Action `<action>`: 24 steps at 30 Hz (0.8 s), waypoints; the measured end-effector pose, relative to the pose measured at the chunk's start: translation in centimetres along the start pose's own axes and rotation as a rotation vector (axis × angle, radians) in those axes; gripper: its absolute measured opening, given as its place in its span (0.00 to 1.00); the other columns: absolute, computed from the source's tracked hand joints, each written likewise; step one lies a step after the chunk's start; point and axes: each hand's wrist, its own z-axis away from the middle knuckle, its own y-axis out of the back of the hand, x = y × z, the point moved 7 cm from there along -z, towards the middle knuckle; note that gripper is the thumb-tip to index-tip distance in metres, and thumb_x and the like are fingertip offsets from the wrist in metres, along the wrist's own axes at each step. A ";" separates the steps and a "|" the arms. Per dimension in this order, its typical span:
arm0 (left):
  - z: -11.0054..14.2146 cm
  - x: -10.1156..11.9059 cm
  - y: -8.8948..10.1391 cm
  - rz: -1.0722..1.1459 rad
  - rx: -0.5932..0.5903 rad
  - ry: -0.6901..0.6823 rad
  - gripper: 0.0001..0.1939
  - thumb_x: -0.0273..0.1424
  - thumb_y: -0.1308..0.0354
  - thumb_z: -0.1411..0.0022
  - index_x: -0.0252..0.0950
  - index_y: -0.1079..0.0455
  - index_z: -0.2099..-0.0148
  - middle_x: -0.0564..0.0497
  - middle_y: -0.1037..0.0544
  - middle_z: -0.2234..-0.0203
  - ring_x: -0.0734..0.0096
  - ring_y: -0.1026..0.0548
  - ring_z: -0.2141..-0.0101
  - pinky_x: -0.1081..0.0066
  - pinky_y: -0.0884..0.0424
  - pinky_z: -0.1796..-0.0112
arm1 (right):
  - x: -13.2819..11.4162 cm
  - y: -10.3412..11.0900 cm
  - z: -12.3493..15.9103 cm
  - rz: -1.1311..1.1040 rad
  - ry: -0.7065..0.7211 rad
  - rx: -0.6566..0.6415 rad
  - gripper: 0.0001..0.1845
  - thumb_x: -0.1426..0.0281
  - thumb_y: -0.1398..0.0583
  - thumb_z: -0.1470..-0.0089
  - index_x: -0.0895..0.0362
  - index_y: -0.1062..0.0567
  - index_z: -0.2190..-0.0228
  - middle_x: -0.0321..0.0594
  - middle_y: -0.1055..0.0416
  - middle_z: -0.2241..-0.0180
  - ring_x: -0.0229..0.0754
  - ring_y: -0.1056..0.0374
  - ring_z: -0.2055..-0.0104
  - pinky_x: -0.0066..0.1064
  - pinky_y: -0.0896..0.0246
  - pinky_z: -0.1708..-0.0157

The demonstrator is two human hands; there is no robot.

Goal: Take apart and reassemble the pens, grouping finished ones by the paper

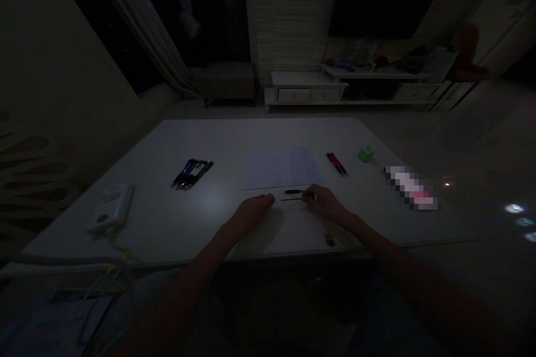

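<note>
Near the front of the white table, my right hand is closed, with thumb and fingers pinched on the end of a thin, dark pen refill. The refill points left, toward my other hand. Just behind it lies a short black pen barrel, close to the right fingertips. My left hand is at the left, its fingers drawn together; whether anything small is between them is hidden in the dim light. Beyond both hands is a white paper sheet with handwriting on its right part.
A pile of pens lies left on the table, near a white power strip with its cable. At the right are two pink-and-black pens, a green object and a blurred-out item. A small brownish piece sits by the front edge.
</note>
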 end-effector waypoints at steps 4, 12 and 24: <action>-0.1 -0.5 0.2 0.023 0.028 0.052 0.13 0.34 0.61 0.34 0.38 0.38 0.54 0.48 0.26 0.65 0.67 0.28 0.65 0.71 0.37 0.66 | 1.2 -0.3 0.7 0.084 -0.008 0.026 0.05 0.70 0.42 0.52 0.57 0.26 0.74 0.41 0.30 0.71 0.41 0.35 0.67 0.32 0.43 0.65; -0.9 2.6 -0.6 0.081 0.164 -0.103 0.09 0.31 0.53 0.37 0.34 0.34 0.59 0.47 0.28 0.65 0.68 0.31 0.62 0.70 0.36 0.61 | 1.1 -0.4 0.6 0.101 0.062 0.140 0.05 0.69 0.42 0.51 0.57 0.27 0.70 0.41 0.31 0.70 0.41 0.37 0.64 0.32 0.42 0.62; -1.0 0.4 1.6 0.208 0.439 -0.128 0.09 0.32 0.43 0.43 0.37 0.29 0.60 0.48 0.28 0.64 0.67 0.31 0.60 0.65 0.34 0.58 | 3.8 4.3 -0.4 0.184 0.008 0.214 0.08 0.70 0.44 0.49 0.59 0.27 0.70 0.41 0.30 0.70 0.39 0.35 0.68 0.29 0.41 0.64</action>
